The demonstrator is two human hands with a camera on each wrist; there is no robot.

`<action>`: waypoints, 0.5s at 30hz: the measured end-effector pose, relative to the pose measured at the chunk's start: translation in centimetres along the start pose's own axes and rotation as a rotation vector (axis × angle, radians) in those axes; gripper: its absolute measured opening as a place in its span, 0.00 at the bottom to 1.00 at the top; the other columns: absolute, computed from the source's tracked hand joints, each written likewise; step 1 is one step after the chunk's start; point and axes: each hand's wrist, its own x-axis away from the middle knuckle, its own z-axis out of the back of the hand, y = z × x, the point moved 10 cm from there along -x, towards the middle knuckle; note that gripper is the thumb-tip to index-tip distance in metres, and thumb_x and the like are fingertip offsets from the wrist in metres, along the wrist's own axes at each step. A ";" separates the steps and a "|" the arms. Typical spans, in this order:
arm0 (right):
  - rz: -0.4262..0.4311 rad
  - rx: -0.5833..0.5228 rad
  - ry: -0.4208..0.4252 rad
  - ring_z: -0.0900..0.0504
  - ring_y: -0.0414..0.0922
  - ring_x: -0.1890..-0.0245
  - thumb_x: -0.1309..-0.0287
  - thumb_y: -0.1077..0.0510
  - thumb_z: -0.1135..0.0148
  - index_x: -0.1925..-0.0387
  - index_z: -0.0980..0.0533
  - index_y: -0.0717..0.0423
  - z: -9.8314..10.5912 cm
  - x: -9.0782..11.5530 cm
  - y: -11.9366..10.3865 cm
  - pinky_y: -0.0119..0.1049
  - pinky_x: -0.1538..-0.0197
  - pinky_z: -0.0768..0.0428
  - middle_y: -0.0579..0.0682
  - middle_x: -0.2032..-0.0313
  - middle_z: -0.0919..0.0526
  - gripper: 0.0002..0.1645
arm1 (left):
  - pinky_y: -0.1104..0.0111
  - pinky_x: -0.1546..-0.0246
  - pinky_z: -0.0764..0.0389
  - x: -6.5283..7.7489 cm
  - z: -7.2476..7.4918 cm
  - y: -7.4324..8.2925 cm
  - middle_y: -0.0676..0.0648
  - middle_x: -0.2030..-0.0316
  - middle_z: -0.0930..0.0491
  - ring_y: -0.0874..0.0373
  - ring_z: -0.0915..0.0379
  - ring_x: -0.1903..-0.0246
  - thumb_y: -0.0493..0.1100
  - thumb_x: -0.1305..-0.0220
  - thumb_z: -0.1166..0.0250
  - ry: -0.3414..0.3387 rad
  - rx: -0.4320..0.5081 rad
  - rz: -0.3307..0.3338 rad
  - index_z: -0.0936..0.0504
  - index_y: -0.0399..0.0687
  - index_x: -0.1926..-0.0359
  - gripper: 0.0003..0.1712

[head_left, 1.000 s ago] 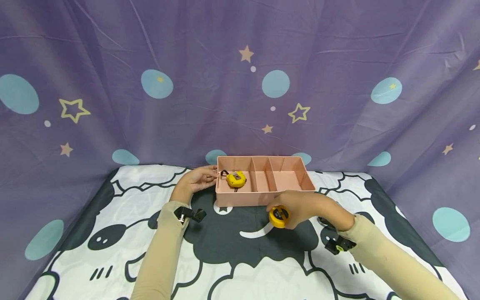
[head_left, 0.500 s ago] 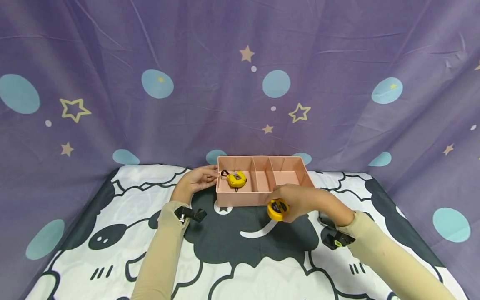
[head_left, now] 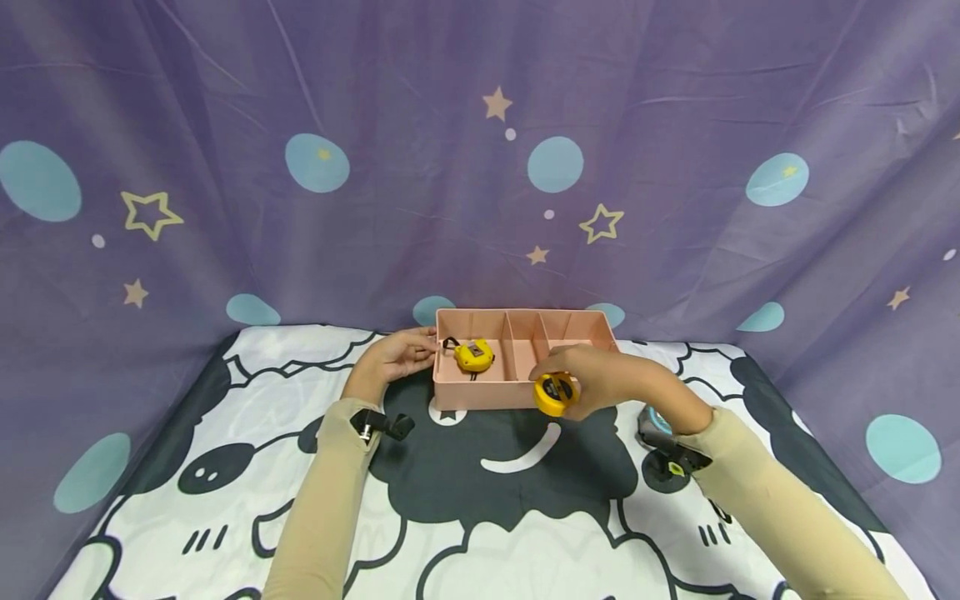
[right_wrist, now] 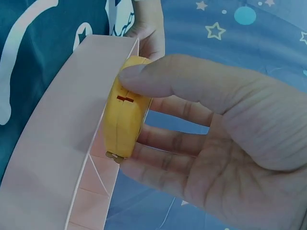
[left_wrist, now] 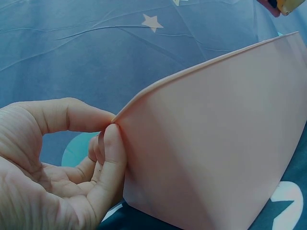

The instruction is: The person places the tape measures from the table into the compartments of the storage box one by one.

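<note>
pink box (head_left: 486, 397) spanned the frame's centre, long axis left-right / left-hand fingers (left_wrist: 113, 143) pinched its left rim / right-hand fingers (right_wrist: 175, 140), nearer, gripped orange-yellow tape measure (right_wrist: 123, 117) by the front rim, right of centre

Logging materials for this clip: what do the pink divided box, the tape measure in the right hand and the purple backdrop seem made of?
Pink divided box: probably moulded plastic, satin; its thin walls look smooth and evenly coloured. Held tape measure: likely hard plastic case, low sheen, with a smooth, rigid-looking shell. Purple backdrop: apparently fabric, matte, hanging in folds and creases.
</note>
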 end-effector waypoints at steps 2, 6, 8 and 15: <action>-0.015 0.005 -0.001 0.22 0.45 0.54 0.57 0.66 0.22 0.42 0.22 0.59 0.2 -0.1 0.3 0.44 0.48 0.15 0.49 0.52 0.17 0.36 | 0.74 0.62 0.17 0.0 0.1 0.0 0.49 0.67 0.18 0.60 0.18 0.63 0.25 0.32 0.46 0.000 0.005 0.001 0.43 0.39 0.30 0.32; -0.048 -0.009 0.002 0.22 0.46 0.53 0.56 0.68 0.23 0.40 0.22 0.59 0.6 -0.4 1.0 0.44 0.46 0.16 0.49 0.51 0.16 0.37 | 0.74 0.63 0.17 -0.1 0.1 0.0 0.49 0.66 0.17 0.60 0.18 0.65 0.25 0.32 0.46 0.003 0.007 0.002 0.41 0.40 0.32 0.30; -0.042 -0.008 0.017 0.22 0.47 0.53 0.56 0.68 0.24 0.40 0.22 0.60 0.9 -0.6 1.1 0.45 0.46 0.16 0.50 0.50 0.16 0.36 | 0.75 0.63 0.17 -0.1 0.1 0.1 0.49 0.66 0.17 0.60 0.18 0.65 0.25 0.32 0.46 -0.001 0.009 -0.002 0.40 0.41 0.34 0.28; -0.002 0.022 0.087 0.21 0.47 0.56 0.56 0.67 0.25 0.44 0.20 0.58 2.0 -1.0 1.4 0.46 0.50 0.14 0.50 0.53 0.15 0.32 | 0.75 0.64 0.17 -0.2 0.1 0.1 0.49 0.67 0.18 0.61 0.19 0.67 0.25 0.31 0.47 0.000 0.016 -0.003 0.40 0.40 0.34 0.27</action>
